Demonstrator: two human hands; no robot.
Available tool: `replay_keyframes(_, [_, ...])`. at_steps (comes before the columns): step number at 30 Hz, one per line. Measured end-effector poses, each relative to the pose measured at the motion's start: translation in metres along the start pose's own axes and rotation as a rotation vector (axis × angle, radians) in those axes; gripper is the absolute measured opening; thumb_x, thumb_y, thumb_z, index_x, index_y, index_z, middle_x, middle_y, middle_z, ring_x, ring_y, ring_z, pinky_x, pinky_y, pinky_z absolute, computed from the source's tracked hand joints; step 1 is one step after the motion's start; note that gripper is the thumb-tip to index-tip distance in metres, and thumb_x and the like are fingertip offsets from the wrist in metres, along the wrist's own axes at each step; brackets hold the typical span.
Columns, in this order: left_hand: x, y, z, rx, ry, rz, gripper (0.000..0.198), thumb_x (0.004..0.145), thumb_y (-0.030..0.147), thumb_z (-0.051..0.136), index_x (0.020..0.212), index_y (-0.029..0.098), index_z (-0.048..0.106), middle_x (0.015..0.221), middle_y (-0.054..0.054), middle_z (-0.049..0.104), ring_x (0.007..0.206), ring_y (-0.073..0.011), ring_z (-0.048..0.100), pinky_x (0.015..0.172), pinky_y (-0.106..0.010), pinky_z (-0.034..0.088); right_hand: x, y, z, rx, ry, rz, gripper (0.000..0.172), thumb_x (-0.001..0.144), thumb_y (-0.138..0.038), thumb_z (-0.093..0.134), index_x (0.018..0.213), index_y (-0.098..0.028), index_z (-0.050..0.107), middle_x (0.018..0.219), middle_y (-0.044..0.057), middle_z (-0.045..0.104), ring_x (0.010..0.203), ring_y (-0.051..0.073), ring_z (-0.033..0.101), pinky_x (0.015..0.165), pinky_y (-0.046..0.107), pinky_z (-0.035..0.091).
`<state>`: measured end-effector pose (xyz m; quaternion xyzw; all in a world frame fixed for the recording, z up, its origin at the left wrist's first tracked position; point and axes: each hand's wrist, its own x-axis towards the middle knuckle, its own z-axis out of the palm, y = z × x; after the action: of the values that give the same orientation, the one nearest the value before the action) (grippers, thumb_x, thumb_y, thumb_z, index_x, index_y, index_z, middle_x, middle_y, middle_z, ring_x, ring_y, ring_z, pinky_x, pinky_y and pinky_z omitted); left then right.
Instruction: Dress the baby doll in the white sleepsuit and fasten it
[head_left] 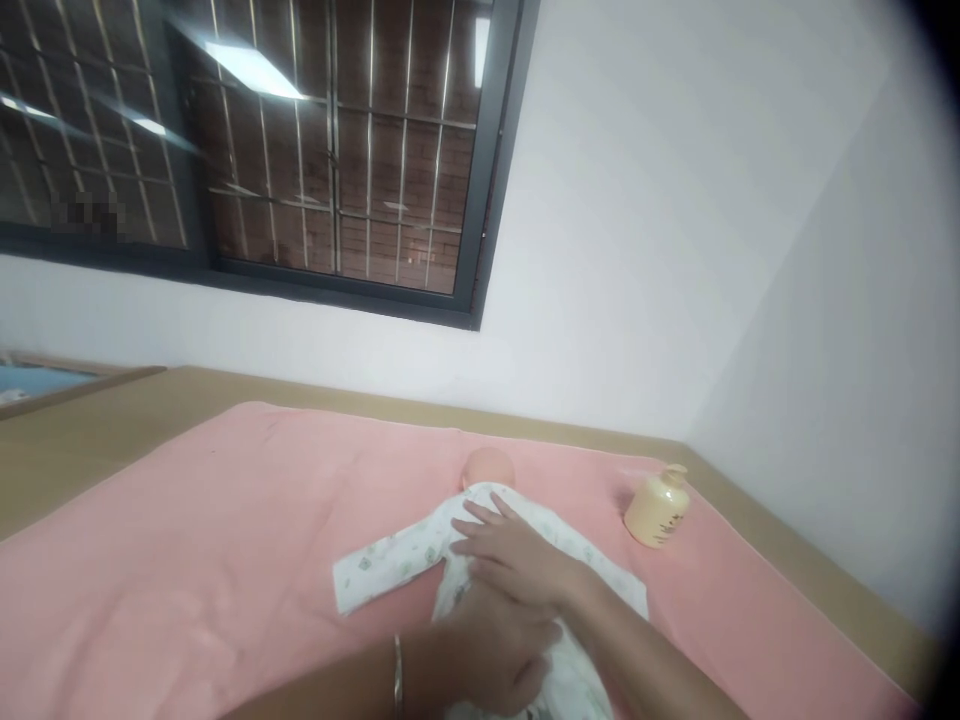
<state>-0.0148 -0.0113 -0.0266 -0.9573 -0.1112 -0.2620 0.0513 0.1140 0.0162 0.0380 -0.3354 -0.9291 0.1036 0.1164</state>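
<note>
A baby doll (488,468) lies on a pink sheet, with its smooth round head toward the wall. It wears a white baby garment (394,560) with small green prints, the sleeves stretched out to both sides. My right hand (517,550) rests flat on the upper part of the garment, fingers spread. Just below and partly under it, my left hand (499,645) is closed over the garment, its fingers curled. What those fingers grip, if anything, is hidden. A silver bracelet (398,675) circles my left wrist.
The pink sheet (187,540) covers much of a tan surface (172,400). A cream pump bottle (658,508) stands on the sheet to the right. Behind are a white wall (615,250) and a barred window (337,290). At far left sits something with a blue inside (45,380).
</note>
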Motion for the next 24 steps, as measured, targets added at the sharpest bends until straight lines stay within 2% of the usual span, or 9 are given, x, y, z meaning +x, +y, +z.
replay_keyframes(3, [0.000,-0.001,0.000,-0.022,-0.012,0.040,0.013,0.075,0.026,0.049,0.085,0.018,0.054,0.089,-0.005,0.062,0.080,-0.0204,0.055,0.070,-0.033,0.043,0.021,0.007,0.002,-0.005,-0.015,-0.010,0.036,0.095,-0.037,0.047,0.129,-0.033,0.056,0.141,-0.001,0.049,0.139,0.021,0.030,0.117,0.049,0.008])
replay_keyframes(7, [0.001,-0.001,-0.003,-0.043,-0.026,0.069,0.010,0.078,0.024,0.048,0.084,0.018,0.053,0.085,-0.005,0.062,0.084,-0.0204,0.055,0.076,-0.034,0.044,0.026,0.024,0.004,-0.054,0.034,0.009,0.037,0.092,-0.037,0.051,0.128,-0.032,0.057,0.142,-0.001,0.048,0.137,0.021,0.033,0.115,0.047,0.016])
replay_keyframes(12, [0.003,-0.001,-0.006,-0.046,0.000,0.091,0.010,0.080,0.022,0.046,0.087,0.019,0.052,0.089,-0.007,0.063,0.086,-0.0207,0.056,0.080,-0.035,0.043,-0.002,0.044,0.011,-0.074,0.105,0.109,0.050,0.098,-0.043,0.038,0.144,-0.025,0.039,0.153,0.006,0.029,0.142,0.023,0.023,0.115,0.047,0.018])
replay_keyframes(14, [0.003,0.000,-0.005,-0.055,0.013,0.087,0.008,0.078,0.021,0.047,0.085,0.019,0.051,0.084,-0.006,0.061,0.081,-0.0197,0.056,0.077,-0.033,0.043,-0.017,0.047,0.016,-0.050,0.130,0.166,0.056,0.099,-0.047,0.034,0.148,-0.022,0.029,0.155,0.008,0.019,0.144,0.023,0.017,0.116,0.048,0.017])
replay_keyframes(16, [0.003,0.000,-0.004,-0.057,0.014,0.081,0.006,0.075,0.023,0.049,0.080,0.019,0.049,0.078,-0.004,0.059,0.075,-0.0188,0.054,0.071,-0.032,0.041,-0.027,0.044,0.018,-0.023,0.142,0.168,0.054,0.100,-0.046,0.029,0.150,-0.024,0.026,0.156,0.006,0.015,0.145,0.023,0.011,0.116,0.050,0.013])
replay_keyframes(20, [0.002,0.000,-0.005,-0.025,0.006,0.037,0.005,0.072,0.024,0.050,0.074,0.020,0.048,0.075,-0.004,0.057,0.069,-0.0184,0.050,0.062,-0.032,0.038,-0.022,0.026,0.012,-0.010,0.077,0.037,0.044,0.102,-0.036,0.023,0.143,-0.033,0.040,0.154,-0.004,0.024,0.145,0.022,0.007,0.117,0.052,0.004])
replay_keyframes(24, [0.002,0.001,-0.009,-0.059,0.006,0.025,0.011,0.073,0.020,0.049,0.083,0.019,0.053,0.090,-0.005,0.062,0.079,-0.0193,0.054,0.068,-0.032,0.042,0.011,0.021,0.004,-0.076,-0.007,-0.011,0.038,0.101,-0.035,0.031,0.130,-0.037,0.055,0.148,-0.007,0.038,0.143,0.021,0.020,0.116,0.052,0.007])
